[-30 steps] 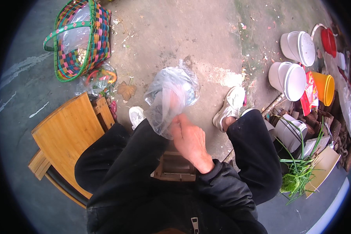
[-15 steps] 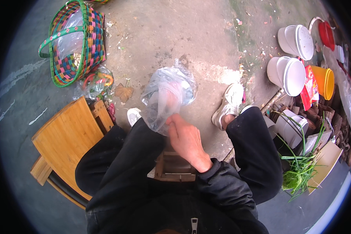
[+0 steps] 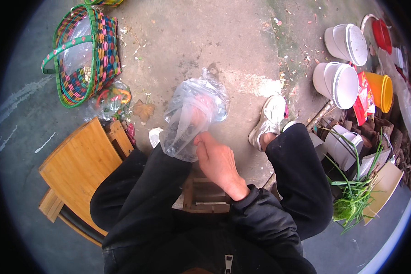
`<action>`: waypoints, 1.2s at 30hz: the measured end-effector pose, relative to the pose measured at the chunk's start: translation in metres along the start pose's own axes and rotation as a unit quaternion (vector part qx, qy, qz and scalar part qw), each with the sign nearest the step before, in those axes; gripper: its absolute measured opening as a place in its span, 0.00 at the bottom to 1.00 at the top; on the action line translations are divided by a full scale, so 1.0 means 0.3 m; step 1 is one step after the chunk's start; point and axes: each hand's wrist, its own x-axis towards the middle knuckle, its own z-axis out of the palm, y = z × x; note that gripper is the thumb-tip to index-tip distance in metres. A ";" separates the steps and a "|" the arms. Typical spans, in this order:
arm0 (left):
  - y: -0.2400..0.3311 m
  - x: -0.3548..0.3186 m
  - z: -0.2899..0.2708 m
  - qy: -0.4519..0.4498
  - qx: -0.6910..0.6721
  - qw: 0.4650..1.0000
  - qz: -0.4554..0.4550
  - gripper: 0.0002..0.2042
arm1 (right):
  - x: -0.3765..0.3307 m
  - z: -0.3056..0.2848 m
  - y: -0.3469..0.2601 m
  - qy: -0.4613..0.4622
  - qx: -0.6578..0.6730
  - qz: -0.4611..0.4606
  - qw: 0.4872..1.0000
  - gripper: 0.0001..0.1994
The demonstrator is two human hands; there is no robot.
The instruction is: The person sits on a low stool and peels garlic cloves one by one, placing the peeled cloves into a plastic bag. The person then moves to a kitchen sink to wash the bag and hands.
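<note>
My right hand (image 3: 219, 162) sits between my knees, touching the plastic bag (image 3: 192, 116) just ahead of it. Wooden stool (image 3: 80, 166) lies left of the hand; woven basket (image 3: 84, 52) farther left and ahead. Stacked bowls (image 3: 340, 84) lie to the right, green stalks (image 3: 356, 196) right and nearer me.

An outdoor yard beside a rural home: bare concrete ground (image 3: 242, 50) strewn with leaves and debris, a woven multicoloured basket (image 3: 84, 55), a low bamboo stool (image 3: 80, 164), stacked white buckets (image 3: 345, 64), an orange bucket (image 3: 380, 91), firewood (image 3: 379, 132) and fresh green onions (image 3: 356, 192) heaped alongside.
</note>
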 end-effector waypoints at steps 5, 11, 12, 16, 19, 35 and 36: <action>-0.020 -0.059 0.026 -0.007 -0.003 1.000 -0.009 0.13 | 0.000 0.002 0.003 0.012 0.005 -0.008 1.000 0.06; 0.002 -0.068 0.048 -0.012 -0.010 1.000 0.000 0.13 | 0.009 0.002 0.007 0.004 -0.011 0.003 1.000 0.03; 0.007 -0.065 0.046 -0.012 -0.009 1.000 0.003 0.13 | 0.011 0.002 0.008 0.012 -0.009 -0.007 1.000 0.03; 0.036 -0.032 0.051 -0.010 -0.008 1.000 0.020 0.13 | 0.011 0.008 0.011 0.025 0.005 -0.030 0.999 0.03; 0.063 0.011 0.067 -0.010 -0.005 1.000 0.030 0.13 | 0.010 0.011 0.020 0.019 -0.005 -0.021 1.000 0.03; 0.026 -0.071 -0.075 -0.022 -0.166 0.977 0.129 0.13 | 0.052 -0.091 -0.001 0.105 -0.058 -0.081 0.989 0.05; 0.033 -0.121 -0.127 0.016 -0.116 0.985 0.124 0.13 | 0.052 -0.123 -0.021 0.099 -0.060 -0.079 0.990 0.04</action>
